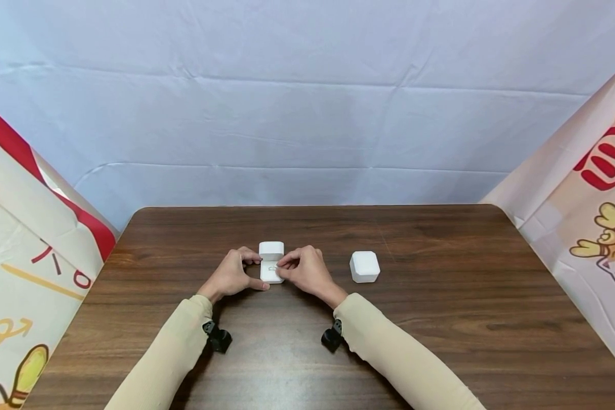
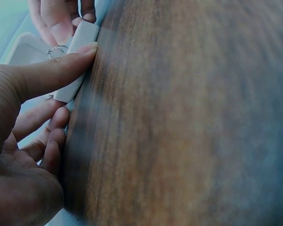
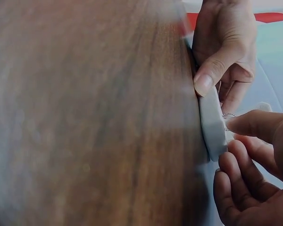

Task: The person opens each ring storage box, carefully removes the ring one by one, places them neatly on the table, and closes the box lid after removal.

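Observation:
A small white ring box (image 1: 271,249) stands on the table with its lid raised at the back. My left hand (image 1: 230,274) grips the box from the left, its thumb across the front of the base and its fingers along the side. Upright in the box's insert is a ring (image 2: 51,52) with a beaded-looking band. From the right, my right hand (image 1: 310,273) pinches the ring between thumb and forefinger, while its other fingers curl beside the box. The fingertips partly hide the ring in the right wrist view.
A second white box (image 1: 364,266), closed, sits to the right of my right hand. The brown wooden table (image 1: 441,319) has its far edge near a pale cloth backdrop (image 1: 307,125). Printed cloths hang at both sides. Each forearm carries a black wrist camera.

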Tool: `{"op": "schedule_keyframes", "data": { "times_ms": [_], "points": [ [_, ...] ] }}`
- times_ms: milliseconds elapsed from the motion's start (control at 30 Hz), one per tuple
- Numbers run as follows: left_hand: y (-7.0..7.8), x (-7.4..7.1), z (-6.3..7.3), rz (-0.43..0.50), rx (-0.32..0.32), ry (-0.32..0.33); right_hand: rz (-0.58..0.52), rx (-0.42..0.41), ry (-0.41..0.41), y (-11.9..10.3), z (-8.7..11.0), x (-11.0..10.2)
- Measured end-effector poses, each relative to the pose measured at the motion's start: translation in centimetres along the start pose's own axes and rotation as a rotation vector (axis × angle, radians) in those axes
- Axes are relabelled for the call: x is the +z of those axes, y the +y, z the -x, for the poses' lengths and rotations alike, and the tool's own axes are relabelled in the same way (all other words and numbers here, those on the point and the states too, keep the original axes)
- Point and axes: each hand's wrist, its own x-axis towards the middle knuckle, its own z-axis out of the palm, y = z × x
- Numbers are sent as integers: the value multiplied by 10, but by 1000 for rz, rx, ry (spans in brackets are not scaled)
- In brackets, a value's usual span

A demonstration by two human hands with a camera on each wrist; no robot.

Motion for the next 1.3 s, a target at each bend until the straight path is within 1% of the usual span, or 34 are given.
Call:
{"op": "schedule_keyframes", "data": {
  "times_ms": [167, 667, 1000, 1133, 1300],
  "points": [
    [0, 0, 1, 0, 0, -4, -3, 13, -6, -1, 0, 1],
    [-1, 2, -1, -7, 8, -1, 40, 4, -24, 1, -1, 3],
    [0, 1, 0, 1, 8, -3, 75, -27, -45, -1, -3, 1],
    [0, 0, 1, 2, 6, -4, 69, -36, -47, -2, -3, 1],
    [0, -1, 1, 1, 9, -4, 51, -21, -54, -4, -3, 0]
  ]
}}
